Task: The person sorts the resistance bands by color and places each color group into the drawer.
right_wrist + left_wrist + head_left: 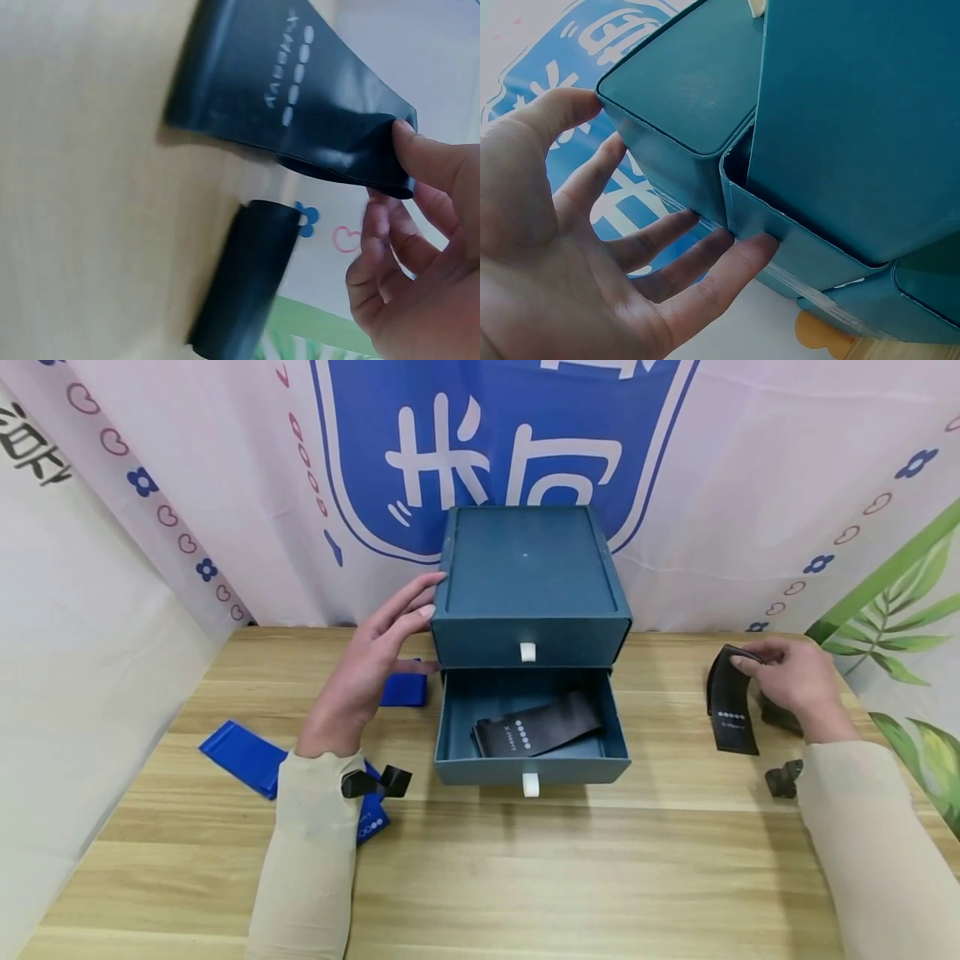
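A dark teal two-drawer box [528, 564] stands at the back of the table, its lower drawer [480, 772] pulled out. In that drawer lies a black resistance band [540, 731] marked X-Heavy. My left hand [363, 664] rests its spread fingers against the box's left side; the left wrist view shows the thumb at one edge. Over on the right, my right hand [802, 677] pinches one end of another black X-Heavy resistance band [247, 90], whose lower end hangs down to the tabletop. Beside it is a further black band [247, 281], partly hidden by the right hand in the head view.
Blue bands [243, 760] lie left of the box, one [405, 690] near its side and one [372, 817] partly under the left sleeve. The wooden table [517, 877] ends at a printed curtain [675, 585] behind the box.
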Demonstrator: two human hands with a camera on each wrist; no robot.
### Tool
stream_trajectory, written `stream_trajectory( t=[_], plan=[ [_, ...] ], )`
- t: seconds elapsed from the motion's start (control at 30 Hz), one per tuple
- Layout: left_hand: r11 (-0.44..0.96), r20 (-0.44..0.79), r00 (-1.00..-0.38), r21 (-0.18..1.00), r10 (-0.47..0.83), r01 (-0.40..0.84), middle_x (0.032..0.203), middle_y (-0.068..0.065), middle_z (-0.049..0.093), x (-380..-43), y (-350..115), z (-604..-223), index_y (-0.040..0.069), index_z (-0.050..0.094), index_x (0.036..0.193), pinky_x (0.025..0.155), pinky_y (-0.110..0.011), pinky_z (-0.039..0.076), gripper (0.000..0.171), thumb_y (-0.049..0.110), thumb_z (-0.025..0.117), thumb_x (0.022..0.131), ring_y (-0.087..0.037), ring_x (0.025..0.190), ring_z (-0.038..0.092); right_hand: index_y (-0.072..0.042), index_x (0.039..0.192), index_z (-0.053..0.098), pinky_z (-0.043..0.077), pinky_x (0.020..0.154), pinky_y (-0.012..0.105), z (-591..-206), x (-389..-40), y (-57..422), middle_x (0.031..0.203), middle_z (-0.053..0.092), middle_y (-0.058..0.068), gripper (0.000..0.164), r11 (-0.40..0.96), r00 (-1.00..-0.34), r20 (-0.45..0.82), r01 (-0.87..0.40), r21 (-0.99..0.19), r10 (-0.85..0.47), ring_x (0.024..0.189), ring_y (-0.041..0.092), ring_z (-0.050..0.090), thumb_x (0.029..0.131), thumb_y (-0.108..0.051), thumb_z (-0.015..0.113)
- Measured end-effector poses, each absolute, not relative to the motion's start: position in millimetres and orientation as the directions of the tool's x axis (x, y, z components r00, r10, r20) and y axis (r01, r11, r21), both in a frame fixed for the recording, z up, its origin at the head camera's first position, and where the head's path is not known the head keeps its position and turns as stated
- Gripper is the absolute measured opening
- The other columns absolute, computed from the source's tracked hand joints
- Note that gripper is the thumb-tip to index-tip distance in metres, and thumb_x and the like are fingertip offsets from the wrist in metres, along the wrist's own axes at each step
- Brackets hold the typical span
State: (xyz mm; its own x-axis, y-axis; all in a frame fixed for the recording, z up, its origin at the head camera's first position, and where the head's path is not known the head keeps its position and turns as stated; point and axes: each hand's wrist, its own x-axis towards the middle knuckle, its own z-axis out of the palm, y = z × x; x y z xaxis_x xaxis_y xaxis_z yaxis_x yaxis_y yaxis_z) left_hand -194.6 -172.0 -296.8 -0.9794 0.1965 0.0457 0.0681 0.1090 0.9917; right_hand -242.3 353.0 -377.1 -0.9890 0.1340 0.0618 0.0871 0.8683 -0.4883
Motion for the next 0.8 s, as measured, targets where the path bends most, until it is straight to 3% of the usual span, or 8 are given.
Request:
stream_trajectory(
  t=[0.2,0.47,0.57,0.63,0.73,0.8],
  plan=[
    [0.108,0.043,-0.979,0.992,0.198,0.065,0.173,0.015,0.037,-194.4,-171.9,-297.3,0.047,0.050,0.158,0.107,-0.072,0.052,0.048,0.049,0.053,0.111,-0.029,0.152,0.042,0.003,0.135,0.066,0.048,0.095,0.066,-367.2,-234.3,349.9,0.131,0.064,0.035,0.052,0.871,-0.994,0.041,0.068,-0.487,0.100,0.118,0.050,0.058,0.111,-0.042,0.055],
    [0.110,0.038,-0.980,0.992,0.198,0.060,0.173,0.016,0.037,-193.8,-171.9,-297.3,0.047,0.050,0.158,0.107,-0.072,0.052,0.048,0.050,0.053,0.111,-0.029,0.152,0.041,0.003,0.133,0.067,0.046,0.096,0.068,-360.6,-224.8,340.1,0.128,0.064,0.035,0.048,0.884,-0.995,0.086,0.008,-0.468,0.055,0.115,0.050,0.059,0.113,-0.038,0.054],
    [0.111,0.038,-0.980,0.992,0.197,0.061,0.173,0.016,0.037,-193.7,-171.9,-297.3,0.047,0.050,0.158,0.107,-0.072,0.052,0.047,0.049,0.053,0.111,-0.029,0.152,0.041,0.002,0.138,0.065,0.053,0.086,0.056,-356.5,-221.8,337.0,0.126,0.068,0.034,0.052,0.870,-0.995,0.077,0.021,-0.493,0.068,0.098,0.037,0.071,0.113,-0.041,0.053],
    [0.112,0.041,-0.980,0.992,0.197,0.064,0.173,0.016,0.037,-193.6,-172.0,-296.8,0.047,0.050,0.158,0.107,-0.073,0.052,0.047,0.049,0.053,0.111,-0.030,0.151,0.042,0.002,0.141,0.063,0.055,0.078,0.041,-353.2,-218.7,334.8,0.123,0.071,0.034,0.054,0.859,-0.996,0.067,0.023,-0.511,0.066,0.083,0.026,0.075,0.113,-0.042,0.053],
    [0.112,0.043,-0.979,0.992,0.198,0.066,0.173,0.016,0.037,-193.8,-172.0,-296.6,0.047,0.049,0.158,0.107,-0.073,0.052,0.047,0.048,0.052,0.111,-0.030,0.151,0.042,0.001,0.143,0.062,0.049,0.068,0.021,-348.5,-213.6,331.0,0.119,0.075,0.033,0.052,0.844,-0.997,0.062,0.013,-0.536,0.055,0.066,0.011,0.073,0.112,-0.041,0.054],
    [0.113,0.043,-0.979,0.991,0.198,0.066,0.173,0.016,0.036,-193.7,-172.0,-296.5,0.047,0.049,0.159,0.107,-0.073,0.052,0.047,0.046,0.051,0.112,-0.030,0.151,0.041,0.001,0.143,0.062,0.048,0.063,0.016,-346.0,-209.5,328.5,0.117,0.075,0.032,0.050,0.836,-0.996,0.072,0.002,-0.549,0.049,0.063,0.008,0.072,0.112,-0.039,0.055]
  ],
)
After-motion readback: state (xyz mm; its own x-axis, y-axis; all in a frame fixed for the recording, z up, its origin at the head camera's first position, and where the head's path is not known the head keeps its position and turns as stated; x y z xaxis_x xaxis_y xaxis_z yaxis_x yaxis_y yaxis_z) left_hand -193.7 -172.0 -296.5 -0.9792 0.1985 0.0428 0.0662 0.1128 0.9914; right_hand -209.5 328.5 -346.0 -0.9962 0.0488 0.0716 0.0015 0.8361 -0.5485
